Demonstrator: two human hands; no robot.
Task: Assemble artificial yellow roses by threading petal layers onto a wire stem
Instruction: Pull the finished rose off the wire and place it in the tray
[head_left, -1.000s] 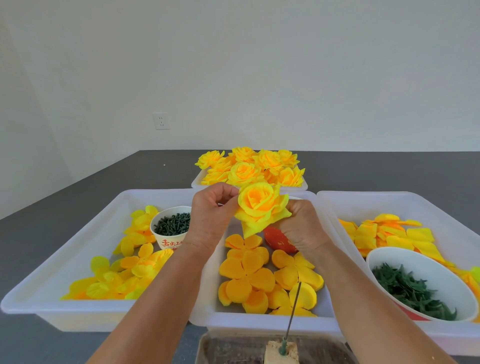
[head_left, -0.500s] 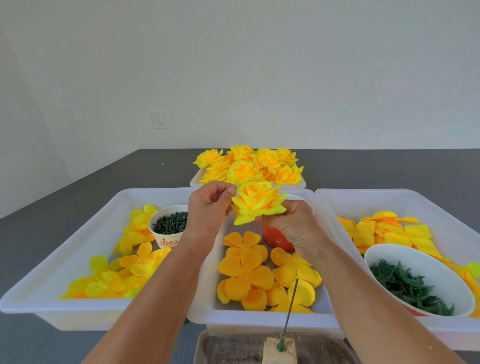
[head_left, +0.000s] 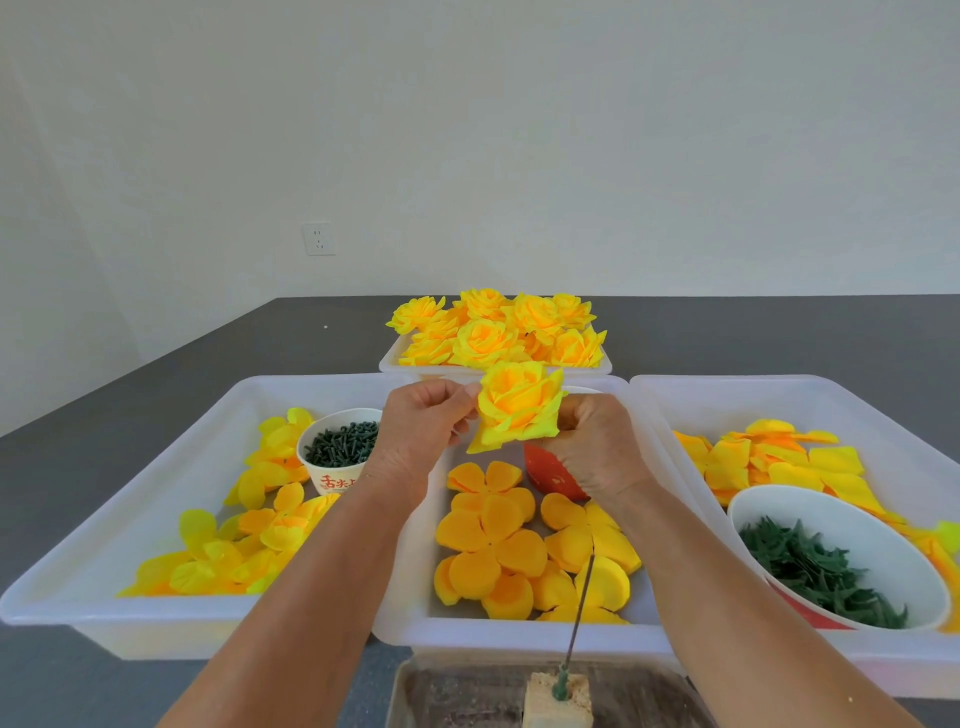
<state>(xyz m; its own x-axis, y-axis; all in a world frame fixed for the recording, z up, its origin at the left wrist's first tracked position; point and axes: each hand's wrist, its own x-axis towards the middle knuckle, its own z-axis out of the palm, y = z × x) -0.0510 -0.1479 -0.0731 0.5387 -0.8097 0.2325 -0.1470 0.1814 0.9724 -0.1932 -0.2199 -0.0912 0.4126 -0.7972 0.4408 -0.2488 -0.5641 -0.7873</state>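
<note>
The left hand (head_left: 423, 423) pinched the edge of a yellow rose (head_left: 519, 413) between thumb and fingertips. The right hand (head_left: 592, 449) was curled round the underside of the same rose, so both hands held it up in the air. The fingers of the right hand were mostly hidden behind the petals, and I could not tell if a stem was inside that grip. The rose looked full and round, with one loose petal tip hanging down at the bottom. It sat above the middle tray (head_left: 519, 631), which held flat orange petal pieces (head_left: 493, 540) and something red (head_left: 550, 475) just under the right hand. Behind the rose was a small far tray (head_left: 395, 364) piled with finished roses (head_left: 493, 332). The left tray (head_left: 171, 452) held pale yellow petals (head_left: 228, 556) and a paper cup (head_left: 337, 470) of small dark green bits. The right tray (head_left: 779, 395) held more yellow petals (head_left: 769, 462) and a white bowl (head_left: 841, 525) of green leaves. Near the bottom a thin wire (head_left: 579, 613) stood up from a little block (head_left: 558, 699). This was probably the fluffing step before the rose went on the pile. If the left hand pulled too hard, a petal could tear or the layers could slip apart. If the hands dropped low, an arm could knock the thin wire over.
</note>
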